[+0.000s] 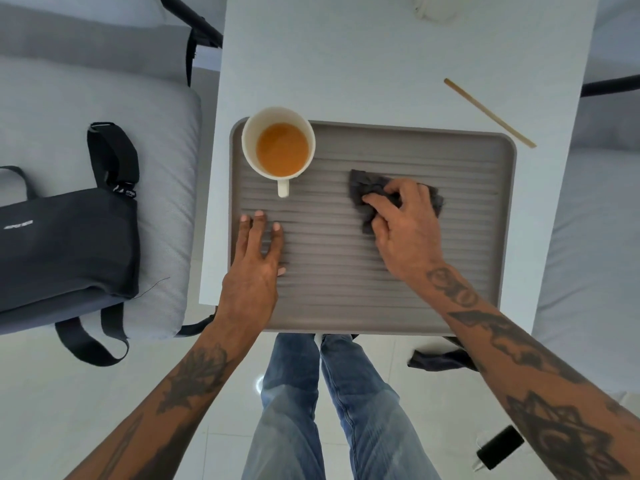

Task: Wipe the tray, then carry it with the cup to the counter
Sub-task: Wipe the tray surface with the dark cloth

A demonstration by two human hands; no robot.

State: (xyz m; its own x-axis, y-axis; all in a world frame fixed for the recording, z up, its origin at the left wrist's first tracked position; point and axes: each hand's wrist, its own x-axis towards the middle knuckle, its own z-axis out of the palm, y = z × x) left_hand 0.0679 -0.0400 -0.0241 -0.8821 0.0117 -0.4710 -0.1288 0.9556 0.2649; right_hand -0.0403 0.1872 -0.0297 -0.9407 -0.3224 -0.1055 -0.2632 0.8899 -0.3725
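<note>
On the white table (381, 64) in front of you sits the grey ribbed tray (498, 188), and your two hands are doing different jobs on it. Your right hand (405, 230) has its fingers curled over a dark crumpled cloth (367, 188), pressing it onto the ribs right of centre; bunching the cloth that way probably gives you a thicker pad that can get down into the grooves. Your left hand (254, 265) lies flat with its fingers straight and slightly spread on the tray's near-left part, holding nothing; it looks like a brace, so the tray does not slide while you scrub

That matters because the cup (278, 147) stands on the tray itself, in the far-left corner, handle pointing toward you and partly filled with an orange-brown liquid. A tray that jerks could slop it. The cup is well apart from the cloth, so you can work the right side freely, but the patch under and around it will need care, or lifting the cup

A thin wooden stick (490, 112) lies on the table just beyond the tray's far-right corner, off the tray. A black bag (65, 244) rests on the seat to your left. Wiping seems under way; carrying has not begun
</note>
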